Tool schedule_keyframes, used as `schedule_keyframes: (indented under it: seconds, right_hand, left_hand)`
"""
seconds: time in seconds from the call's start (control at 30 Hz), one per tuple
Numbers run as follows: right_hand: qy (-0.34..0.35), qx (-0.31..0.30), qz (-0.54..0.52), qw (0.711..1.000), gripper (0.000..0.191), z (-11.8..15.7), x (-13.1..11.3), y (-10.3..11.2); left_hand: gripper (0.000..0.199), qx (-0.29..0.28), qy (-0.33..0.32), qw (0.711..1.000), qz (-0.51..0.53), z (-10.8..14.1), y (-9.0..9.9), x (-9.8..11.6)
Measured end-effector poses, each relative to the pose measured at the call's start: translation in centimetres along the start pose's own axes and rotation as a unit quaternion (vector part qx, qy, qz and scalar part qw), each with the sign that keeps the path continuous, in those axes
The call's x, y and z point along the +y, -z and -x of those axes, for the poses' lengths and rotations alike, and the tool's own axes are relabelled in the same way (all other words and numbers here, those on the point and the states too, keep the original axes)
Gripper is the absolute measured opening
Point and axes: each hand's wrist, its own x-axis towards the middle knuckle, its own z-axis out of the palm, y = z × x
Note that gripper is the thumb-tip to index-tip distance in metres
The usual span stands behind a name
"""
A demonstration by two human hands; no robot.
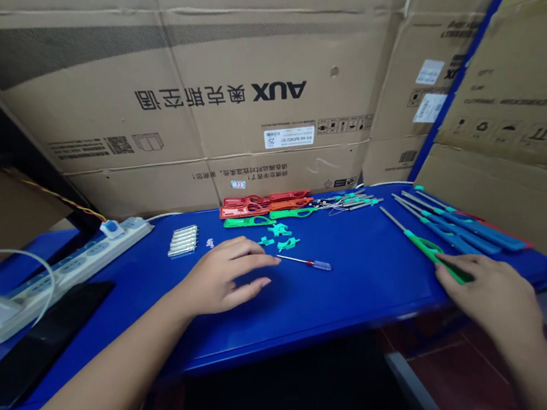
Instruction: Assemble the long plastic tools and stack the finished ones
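In my right hand (494,293) is a green long-necked lighter (425,247), gripped by its handle, the metal tube pointing away and to the left. Beside it lie several finished-looking blue lighters (458,228) with metal tubes. My left hand (232,274) hovers over the middle of the table with fingers spread and nothing held. Its fingertips are nearest a small screwdriver (319,265) with a clear, red-collared handle. Just beyond that hand are small turquoise plastic parts (286,243), and a few tiny white pieces (210,243) lie to its left.
Red casing halves (243,207) and green ones (248,222) lie along the back, next to metal tubes with wires (354,201). A row of whitish cylinders (183,240) sits left. A power strip (71,275) and black phone-like slab (44,339) occupy the left side. Cardboard (213,51) walls the table.
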Motion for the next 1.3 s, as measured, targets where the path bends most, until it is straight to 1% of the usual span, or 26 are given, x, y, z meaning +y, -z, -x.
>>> schedule_keyframes:
  seconds: [0.1, 0.17, 0.23, 0.3, 0.37, 0.4, 0.43, 0.47, 0.5, 0.53, 0.57, 0.6, 0.63, 0.67, 0.7, 0.77, 0.8, 0.87, 0.93, 1.0, 1.07, 1.17, 1.23, 1.3]
  right_hand:
    - [-0.028, -0.020, 0.011, 0.999, 0.046, -0.8, 0.6, 0.1]
    - [-0.035, -0.033, 0.026, 0.998, 0.046, -1.3, 1.1, -0.2]
    - [-0.034, -0.019, 0.043, 0.998, 0.045, -1.7, 1.4, -0.5]
    - [-0.033, 0.011, 0.052, 0.998, 0.042, -2.5, 1.4, -0.5]
    - [-0.032, 0.006, 0.049, 0.998, 0.041, -3.8, 0.8, 0.0]
    - [-0.027, -0.014, 0.046, 0.998, 0.042, -4.7, 0.1, 0.5]
    - [-0.016, -0.048, 0.041, 0.998, 0.044, -5.9, -0.8, 1.1]
    - [-0.004, -0.059, 0.034, 0.998, 0.048, -7.2, -2.0, 1.8]
    - [0.009, -0.057, 0.022, 0.998, 0.049, -8.7, -3.4, 2.5]
    - [0.040, -0.068, -0.001, 0.997, 0.050, -10.3, -5.0, 3.0]
    - [0.070, -0.065, -0.021, 0.995, 0.051, -11.9, -6.7, 3.2]
    - [0.099, -0.067, -0.034, 0.992, 0.052, -13.4, -8.5, 3.2]
    - [0.110, -0.064, -0.039, 0.991, 0.049, -14.9, -10.1, 2.8]
    - [0.127, -0.073, -0.043, 0.988, 0.046, -16.2, -11.5, 2.0]
    - [0.147, -0.097, -0.044, 0.983, 0.043, -17.2, -12.6, 1.0]
    - [0.172, -0.125, -0.052, 0.976, 0.040, -18.6, -13.6, -1.4]
    - [0.180, -0.138, -0.054, 0.972, 0.039, -18.9, -13.5, -2.6]
    - [0.210, -0.175, -0.062, 0.960, 0.033, -19.1, -12.3, -4.6]
    - [0.224, -0.196, -0.065, 0.952, 0.033, -19.1, -10.3, -5.7]
    - [0.228, -0.206, -0.067, 0.949, 0.035, -19.2, -8.4, -6.2]
    - [0.233, -0.218, -0.070, 0.945, 0.034, -19.6, -7.1, -6.8]
    - [0.240, -0.234, -0.072, 0.939, 0.027, -20.3, -6.2, -8.2]
    - [0.241, -0.237, -0.073, 0.938, 0.023, -20.6, -6.0, -9.3]
    - [0.243, -0.235, -0.076, 0.938, 0.024, -20.9, -5.9, -10.3]
  left_hand:
    - [0.027, -0.006, 0.006, 1.000, 0.005, 0.0, 0.0, -0.3]
    - [0.024, -0.019, 0.010, 1.000, 0.013, 0.0, -0.1, -0.4]
    - [0.021, -0.046, 0.010, 0.999, 0.023, 0.1, -0.4, -0.2]
    - [0.020, -0.071, 0.012, 0.997, 0.028, 0.1, -0.5, -0.1]
    - [0.023, -0.080, 0.041, 0.996, 0.002, -0.2, -0.5, -0.3]
    - [0.024, -0.081, 0.069, 0.994, -0.021, -0.4, -0.3, -0.7]
    - [0.025, -0.086, 0.103, 0.990, -0.047, -0.8, 0.1, -1.4]
    - [0.026, -0.093, 0.143, 0.982, -0.076, -1.2, 0.5, -2.2]
    - [0.024, -0.112, 0.177, 0.974, -0.089, -1.7, 0.9, -3.2]
    - [0.022, -0.133, 0.216, 0.961, -0.107, -2.1, 1.3, -4.3]
    - [0.022, -0.141, 0.266, 0.942, -0.148, -2.4, 1.5, -5.4]
    - [0.022, -0.140, 0.320, 0.914, -0.207, -2.7, 1.6, -6.5]
    - [0.024, -0.132, 0.346, 0.897, -0.239, -2.8, 1.6, -7.4]
    - [0.026, -0.127, 0.361, 0.887, -0.259, -2.8, 1.3, -8.2]
    - [0.028, -0.124, 0.370, 0.878, -0.277, -2.6, 0.9, -8.7]
    - [0.027, -0.133, 0.369, 0.870, -0.297, -2.1, -0.2, -9.4]
    - [0.025, -0.142, 0.364, 0.870, -0.302, -1.9, -0.7, -9.5]
    - [0.023, -0.161, 0.355, 0.870, -0.303, -1.5, -1.6, -9.8]
    - [0.024, -0.172, 0.351, 0.869, -0.302, -1.3, -2.1, -10.1]
    - [0.027, -0.176, 0.348, 0.870, -0.303, -1.2, -2.3, -10.5]
    - [0.028, -0.176, 0.343, 0.871, -0.306, -1.1, -2.3, -10.8]
    - [0.028, -0.166, 0.338, 0.871, -0.315, -1.1, -1.9, -10.7]
    - [0.030, -0.153, 0.334, 0.872, -0.324, -1.1, -1.4, -10.1]
    - [0.031, -0.138, 0.327, 0.875, -0.330, -1.2, -0.8, -9.0]
